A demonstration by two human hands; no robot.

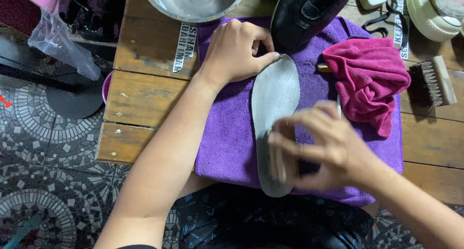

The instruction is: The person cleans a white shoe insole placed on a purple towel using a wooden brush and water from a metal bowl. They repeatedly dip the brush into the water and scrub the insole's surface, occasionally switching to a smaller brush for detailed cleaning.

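A: Position of the insole [276, 92]?

B: Flat on the purple towel [227, 142], centre of the wooden bench [140, 99], toe toward twelve o'clock.

A: Left hand [237, 51]?

B: At eleven o'clock of the insole, pressing its toe edge; thumb laid along the rim, other fingers curled. Pinning, not gripping.

A: Right hand [324, 147]?

B: Over the heel half, at five o'clock, blurred. Fingers closed round a small brush [279, 157], only partly visible.

A: Progress?

B: Judged mid-scrub: insole grey and dull throughout, no clean patch distinguishable. Black shoe [304, 12] at one o'clock, metal bowl [193, 2] at eleven, pink cloth [369, 80] and spare brush [435, 82] at three, all untouched.
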